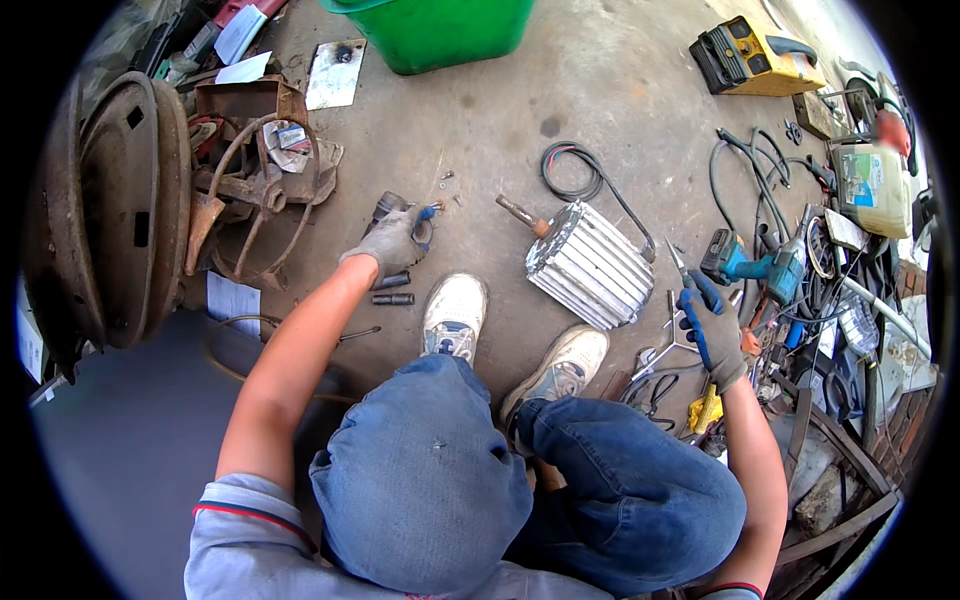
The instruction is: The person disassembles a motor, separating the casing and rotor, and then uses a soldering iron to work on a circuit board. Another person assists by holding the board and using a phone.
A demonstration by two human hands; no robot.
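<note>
My left hand, in a grey-and-blue work glove, is curled around a dark metal part whose shape is partly hidden. Just below it lie short dark cylinders, beside my left shoe. My right hand, gloved alike, holds pointed-nose pliers, jaws upward. Between my hands a finned silver electric motor rests on the concrete floor, its shaft toward the upper left, with a coiled cable behind it. A blue cordless power tool lies right of my right hand.
Rusty rims and scrap metal crowd the left side. A green bin and yellow machine stand at the back. Hoses, a jerrycan and mixed tools pile along the right. A dark sheet covers the lower left.
</note>
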